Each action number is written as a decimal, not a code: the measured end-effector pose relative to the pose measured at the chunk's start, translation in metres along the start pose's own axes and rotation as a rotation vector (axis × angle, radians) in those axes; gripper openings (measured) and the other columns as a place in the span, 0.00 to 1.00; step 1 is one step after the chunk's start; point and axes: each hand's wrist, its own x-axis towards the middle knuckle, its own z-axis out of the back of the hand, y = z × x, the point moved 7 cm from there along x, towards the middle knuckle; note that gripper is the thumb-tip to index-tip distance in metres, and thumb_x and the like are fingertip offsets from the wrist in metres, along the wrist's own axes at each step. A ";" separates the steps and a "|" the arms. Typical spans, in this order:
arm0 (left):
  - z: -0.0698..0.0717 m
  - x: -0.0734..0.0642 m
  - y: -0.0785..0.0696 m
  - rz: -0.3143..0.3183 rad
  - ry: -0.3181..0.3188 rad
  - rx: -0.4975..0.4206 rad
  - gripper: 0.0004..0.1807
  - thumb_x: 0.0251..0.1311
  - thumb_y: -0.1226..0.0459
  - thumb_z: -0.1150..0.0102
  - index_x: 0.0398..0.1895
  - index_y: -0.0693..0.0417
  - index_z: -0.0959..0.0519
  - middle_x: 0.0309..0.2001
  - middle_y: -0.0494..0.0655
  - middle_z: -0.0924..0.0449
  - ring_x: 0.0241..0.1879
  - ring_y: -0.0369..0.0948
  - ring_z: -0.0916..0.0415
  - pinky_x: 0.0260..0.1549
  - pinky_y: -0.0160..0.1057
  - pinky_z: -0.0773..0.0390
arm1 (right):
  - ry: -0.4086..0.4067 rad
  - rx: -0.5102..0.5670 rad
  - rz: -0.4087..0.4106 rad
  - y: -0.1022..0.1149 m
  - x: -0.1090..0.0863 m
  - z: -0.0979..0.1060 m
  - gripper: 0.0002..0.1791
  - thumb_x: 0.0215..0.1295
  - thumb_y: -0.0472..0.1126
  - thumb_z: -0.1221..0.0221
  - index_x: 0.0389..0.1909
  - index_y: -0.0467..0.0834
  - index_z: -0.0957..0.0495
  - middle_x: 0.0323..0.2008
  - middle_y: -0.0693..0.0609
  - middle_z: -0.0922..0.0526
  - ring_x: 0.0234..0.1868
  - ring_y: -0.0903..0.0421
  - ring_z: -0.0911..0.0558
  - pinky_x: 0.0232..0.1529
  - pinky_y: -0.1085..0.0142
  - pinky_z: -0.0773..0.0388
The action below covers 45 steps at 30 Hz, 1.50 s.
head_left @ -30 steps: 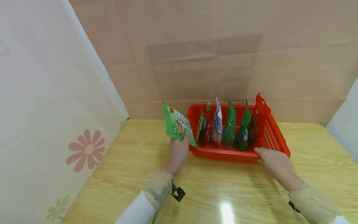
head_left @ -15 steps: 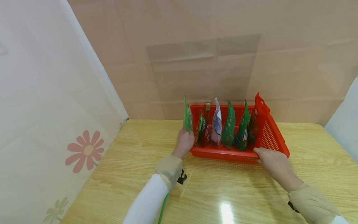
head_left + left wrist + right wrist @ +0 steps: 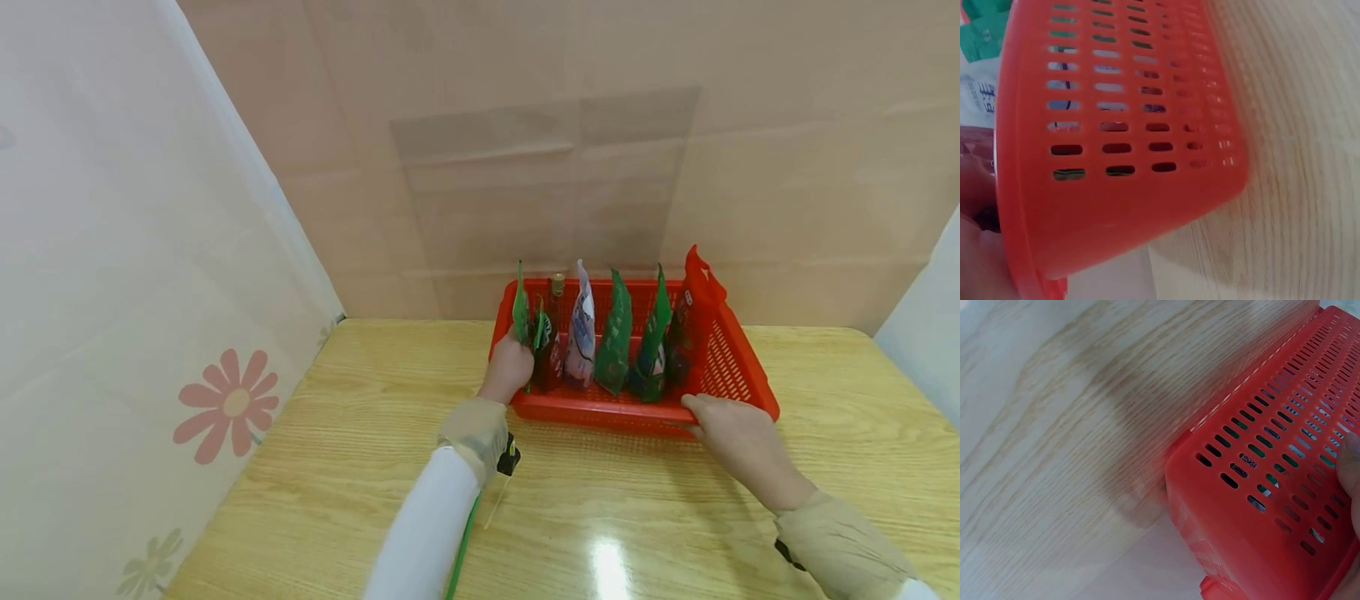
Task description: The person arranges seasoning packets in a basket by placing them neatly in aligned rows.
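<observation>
In the head view my left hand [image 3: 510, 367] holds a flat green food packet [image 3: 521, 307] upright, inside the left end of a red plastic basket [image 3: 592, 413]. The fingers on the packet are mostly hidden. Part of that hand [image 3: 982, 265] shows beside the basket rim [image 3: 1013, 156] in the left wrist view. My right hand [image 3: 738, 437] grips the basket's front rim near the right corner. Its thumb [image 3: 1349, 462] lies against the slotted basket wall [image 3: 1241, 506] in the right wrist view.
Standing in the basket are a gold-capped bottle [image 3: 557, 287], a whitish pouch [image 3: 581, 333], green packets [image 3: 615, 342] and a red bag [image 3: 701, 308]. The basket sits on a wooden table [image 3: 337, 458], close to the brown backdrop [image 3: 525, 167]. A pale flowered sheet [image 3: 150, 292] hangs at left.
My left hand has carried the green packet rightward from outside the basket to its left end, turning the packet edge-on. The right hand has stayed on the rim.
</observation>
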 end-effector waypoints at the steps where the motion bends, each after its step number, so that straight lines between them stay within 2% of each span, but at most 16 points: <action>1: -0.001 0.002 0.001 0.012 0.004 -0.001 0.20 0.63 0.74 0.62 0.59 0.67 0.32 0.52 0.65 0.21 0.47 0.52 0.19 0.40 0.45 0.19 | -0.007 0.000 0.003 0.000 0.000 0.001 0.19 0.38 0.37 0.25 0.31 0.41 0.22 0.27 0.46 0.15 0.21 0.52 0.21 0.18 0.61 0.26; 4: -0.002 0.005 0.002 0.039 0.005 -0.009 0.21 0.62 0.75 0.62 0.59 0.66 0.32 0.53 0.64 0.21 0.52 0.53 0.22 0.49 0.46 0.21 | -0.013 -0.001 0.006 0.000 0.000 0.001 0.18 0.38 0.37 0.25 0.30 0.42 0.23 0.26 0.47 0.15 0.20 0.53 0.21 0.18 0.61 0.27; 8: -0.004 0.007 0.005 0.092 0.030 -0.063 0.24 0.62 0.74 0.63 0.62 0.63 0.32 0.57 0.62 0.23 0.56 0.52 0.24 0.55 0.47 0.24 | 0.003 -0.005 0.000 0.000 0.001 0.000 0.17 0.41 0.37 0.26 0.25 0.45 0.27 0.20 0.51 0.20 0.17 0.56 0.26 0.16 0.63 0.31; 12: -0.009 0.007 0.008 0.163 0.066 -0.204 0.26 0.61 0.75 0.64 0.65 0.62 0.36 0.61 0.61 0.27 0.62 0.52 0.30 0.61 0.48 0.29 | 0.012 -0.005 -0.003 -0.001 0.003 -0.001 0.18 0.42 0.36 0.27 0.23 0.46 0.30 0.17 0.54 0.24 0.16 0.58 0.29 0.15 0.65 0.35; 16: -0.013 0.006 0.011 0.222 0.092 -0.320 0.27 0.62 0.75 0.65 0.67 0.60 0.39 0.63 0.61 0.30 0.64 0.53 0.33 0.63 0.49 0.32 | 0.020 -0.003 -0.003 -0.001 0.003 -0.002 0.17 0.42 0.36 0.27 0.23 0.46 0.30 0.18 0.53 0.23 0.16 0.57 0.28 0.15 0.64 0.33; 19: -0.017 0.007 0.014 0.248 0.116 -0.333 0.27 0.64 0.74 0.65 0.68 0.58 0.41 0.64 0.61 0.31 0.65 0.53 0.34 0.64 0.50 0.33 | 0.023 -0.004 -0.003 -0.001 0.002 -0.003 0.17 0.42 0.37 0.27 0.23 0.46 0.29 0.18 0.53 0.23 0.16 0.58 0.28 0.16 0.64 0.32; 25: -0.027 0.008 0.017 0.308 0.185 -0.419 0.32 0.64 0.76 0.65 0.72 0.57 0.50 0.68 0.61 0.38 0.68 0.53 0.40 0.66 0.50 0.36 | 0.031 -0.008 -0.008 -0.002 0.002 -0.005 0.17 0.42 0.37 0.26 0.24 0.45 0.28 0.19 0.52 0.21 0.17 0.57 0.28 0.16 0.64 0.32; 32: -0.031 0.006 0.021 0.372 0.231 -0.350 0.32 0.65 0.74 0.65 0.73 0.59 0.54 0.69 0.61 0.41 0.69 0.52 0.43 0.68 0.47 0.39 | 0.031 -0.003 -0.010 -0.001 0.002 -0.003 0.17 0.40 0.37 0.25 0.28 0.43 0.24 0.25 0.47 0.16 0.20 0.53 0.21 0.18 0.60 0.26; 39: -0.036 0.007 0.023 0.395 0.280 -0.328 0.33 0.65 0.75 0.62 0.73 0.61 0.55 0.70 0.61 0.44 0.71 0.52 0.46 0.69 0.46 0.41 | 0.040 -0.006 -0.014 0.000 0.002 -0.003 0.17 0.40 0.38 0.25 0.26 0.45 0.26 0.22 0.50 0.18 0.18 0.56 0.24 0.17 0.63 0.30; 42: -0.038 0.008 0.023 0.398 0.285 -0.330 0.34 0.63 0.77 0.61 0.72 0.61 0.55 0.70 0.61 0.44 0.71 0.52 0.46 0.69 0.46 0.41 | 0.034 -0.010 -0.009 0.000 0.002 -0.002 0.17 0.40 0.38 0.25 0.26 0.44 0.25 0.22 0.50 0.18 0.18 0.56 0.24 0.17 0.63 0.29; 45: -0.037 0.008 0.023 0.385 0.284 -0.296 0.35 0.62 0.77 0.59 0.72 0.62 0.55 0.69 0.62 0.42 0.70 0.52 0.44 0.68 0.46 0.40 | 0.031 -0.011 -0.007 0.000 0.002 -0.002 0.16 0.40 0.38 0.26 0.26 0.44 0.25 0.22 0.50 0.18 0.18 0.55 0.24 0.17 0.62 0.29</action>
